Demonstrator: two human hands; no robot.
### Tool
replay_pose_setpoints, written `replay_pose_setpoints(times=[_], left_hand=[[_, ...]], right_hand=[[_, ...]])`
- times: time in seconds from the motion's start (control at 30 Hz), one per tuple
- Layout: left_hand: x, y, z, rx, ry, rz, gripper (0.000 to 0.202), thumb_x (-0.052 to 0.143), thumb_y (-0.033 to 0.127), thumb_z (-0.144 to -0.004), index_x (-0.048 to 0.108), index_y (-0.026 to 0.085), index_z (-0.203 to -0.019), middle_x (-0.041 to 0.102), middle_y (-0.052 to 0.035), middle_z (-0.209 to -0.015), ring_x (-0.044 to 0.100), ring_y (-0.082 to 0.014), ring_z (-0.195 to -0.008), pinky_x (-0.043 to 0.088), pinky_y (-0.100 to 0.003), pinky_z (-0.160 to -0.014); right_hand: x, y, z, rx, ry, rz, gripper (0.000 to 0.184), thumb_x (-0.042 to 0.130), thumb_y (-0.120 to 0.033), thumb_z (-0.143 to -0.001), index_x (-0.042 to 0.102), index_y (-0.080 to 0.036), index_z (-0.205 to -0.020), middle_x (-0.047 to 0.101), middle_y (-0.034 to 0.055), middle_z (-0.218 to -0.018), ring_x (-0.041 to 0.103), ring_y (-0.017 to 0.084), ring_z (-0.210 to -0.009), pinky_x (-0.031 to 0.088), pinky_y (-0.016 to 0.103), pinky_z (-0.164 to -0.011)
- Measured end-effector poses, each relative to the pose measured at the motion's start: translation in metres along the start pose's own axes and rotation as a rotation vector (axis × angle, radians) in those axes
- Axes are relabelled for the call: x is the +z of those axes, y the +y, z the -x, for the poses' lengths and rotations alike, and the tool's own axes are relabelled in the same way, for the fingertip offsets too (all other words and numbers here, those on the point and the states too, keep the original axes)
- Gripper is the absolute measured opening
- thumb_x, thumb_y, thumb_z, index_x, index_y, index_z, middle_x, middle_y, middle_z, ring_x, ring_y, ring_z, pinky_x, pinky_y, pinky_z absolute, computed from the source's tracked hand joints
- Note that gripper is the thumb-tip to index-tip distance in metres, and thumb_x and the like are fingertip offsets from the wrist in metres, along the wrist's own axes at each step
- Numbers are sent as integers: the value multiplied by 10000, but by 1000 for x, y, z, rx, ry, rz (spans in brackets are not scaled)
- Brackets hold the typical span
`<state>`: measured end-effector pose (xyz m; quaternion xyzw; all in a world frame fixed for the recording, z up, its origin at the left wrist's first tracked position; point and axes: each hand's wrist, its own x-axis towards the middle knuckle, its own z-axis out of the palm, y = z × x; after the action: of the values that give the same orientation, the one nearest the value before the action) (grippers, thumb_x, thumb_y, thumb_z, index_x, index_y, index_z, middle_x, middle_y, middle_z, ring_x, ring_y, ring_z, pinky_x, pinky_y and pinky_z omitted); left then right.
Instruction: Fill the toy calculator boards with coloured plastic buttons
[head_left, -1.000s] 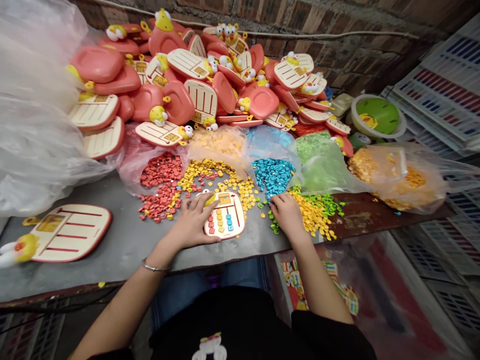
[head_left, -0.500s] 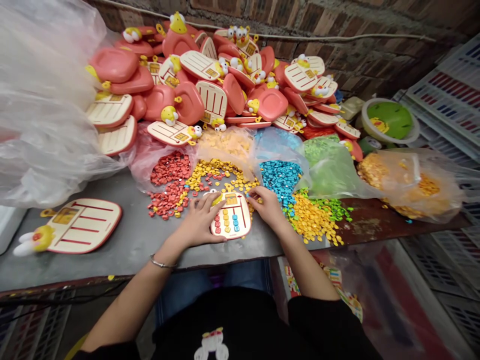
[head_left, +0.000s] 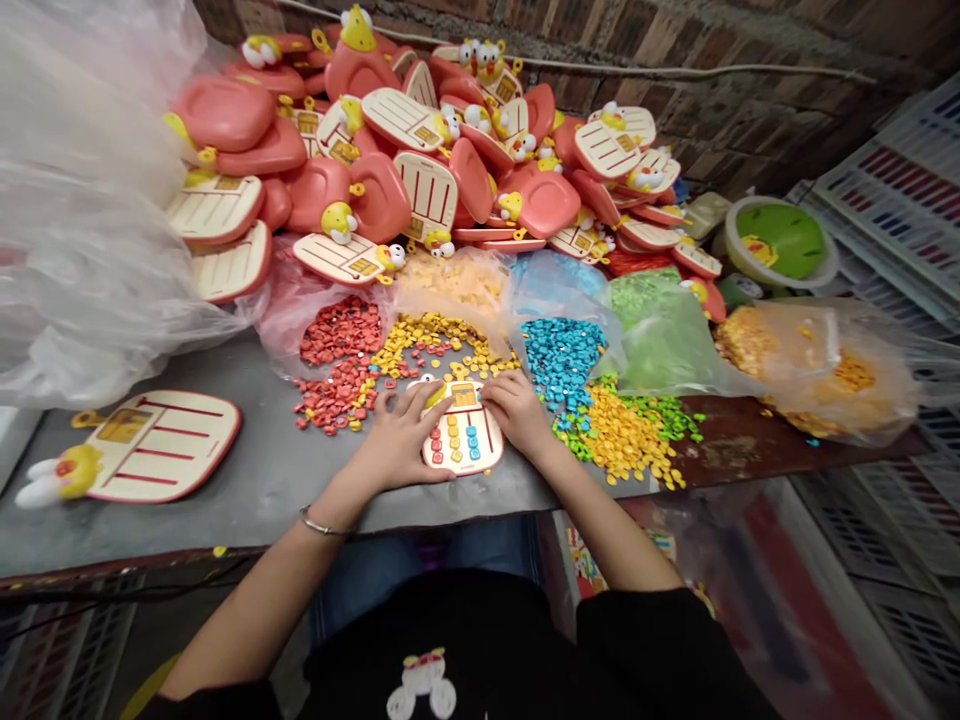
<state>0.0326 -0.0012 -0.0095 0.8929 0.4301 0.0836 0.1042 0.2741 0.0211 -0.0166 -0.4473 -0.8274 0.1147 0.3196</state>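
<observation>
A cream toy board (head_left: 481, 458) with a red rim lies flat on the table in front of me. Red, yellow and blue pieces sit in three of its slots; the slot on the right shows bare red. My left hand (head_left: 396, 438) grips the board's left side, fingers over the top and thumb along the near edge. Over the board's upper right, my right hand (head_left: 523, 412) pinches a small blue piece, mostly hidden by the fingertips. Beyond the board lie loose red pieces (head_left: 341, 340), yellow pieces (head_left: 405, 340) and blue pieces (head_left: 562, 350).
Another toy board (head_left: 172, 450) with a duck-like head rests at the left. Many boards (head_left: 540, 200) are heaped against the brick wall. More yellow pieces (head_left: 626, 440) and a green bag (head_left: 652, 340) are right of my hands. A large plastic bag (head_left: 90, 230) bulges at the left.
My right hand has moved left, from beside the board's right edge to over its upper right part. My left hand keeps its hold on the board.
</observation>
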Motion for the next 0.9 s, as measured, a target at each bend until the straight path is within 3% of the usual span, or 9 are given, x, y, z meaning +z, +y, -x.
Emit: replay_pose_setpoints(times=[0.2, 0.3, 0.47, 0.6, 0.67, 0.8, 0.9], left_hand=[[1, 0, 0, 1, -2, 14, 1004, 664, 700, -663, 349, 233, -1494, 293, -147, -1563, 276, -395, -1376, 155, -542, -1059], [2, 0, 0, -10, -2, 30, 1003, 664, 702, -664, 338, 252, -1498, 286, -142, -1568, 275, -404, -1377, 153, -544, -1060], [1, 0, -1, -1, -14, 16, 994, 658, 693, -674, 342, 232, -1496, 279, -151, -1572, 275, -393, -1385, 148, -544, -1055], [0, -1, -1, 5, -25, 16, 1006, 650, 707, -671, 329, 241, -1503, 257, -140, -1584, 256, -389, -1397, 140, -533, -1061], [0, -1, -1, 0, -30, 22, 1012, 648, 714, -669, 319, 253, -1507, 259, -134, -1584, 253, -390, -1398, 135, -532, -1065], [0, -1, -1, -3, -35, 20, 1011, 642, 714, -677, 310, 247, -1510, 242, -134, -1591, 250, -385, -1402, 134, -540, -1065], [0, -1, -1, -3, -43, 11, 1002, 636, 712, -683, 322, 233, -1505, 241, -140, -1590, 249, -380, -1405, 137, -546, -1063]], right_hand=[[11, -14, 13, 95, 47, -79, 146, 563, -173, -907, 680, -225, -978, 689, 71, -915, 568, 237, -912, 500, 398, -808], [15, -21, 12, 91, 10, -140, 186, 565, -168, -897, 658, -228, -1047, 695, 66, -951, 590, 226, -917, 508, 391, -818], [-16, -25, 25, 47, 12, -199, 149, 596, -220, -894, 650, -218, -1032, 702, 50, -919, 600, 217, -921, 501, 379, -830], [-54, -15, 58, 221, 200, 24, 117, 549, -218, -930, 663, -216, -959, 699, 52, -896, 604, 221, -878, 481, 387, -802], [-64, -5, 75, 276, 179, 179, 124, 556, -225, -924, 677, -203, -939, 688, 70, -876, 596, 237, -854, 475, 392, -768], [-61, 9, 90, 278, -18, 381, 158, 557, -187, -905, 701, -202, -967, 695, 98, -979, 582, 281, -927, 467, 428, -775], [-53, 11, 85, 279, 16, 353, 192, 522, -152, -913, 698, -215, -956, 701, 90, -990, 594, 275, -950, 473, 437, -807]])
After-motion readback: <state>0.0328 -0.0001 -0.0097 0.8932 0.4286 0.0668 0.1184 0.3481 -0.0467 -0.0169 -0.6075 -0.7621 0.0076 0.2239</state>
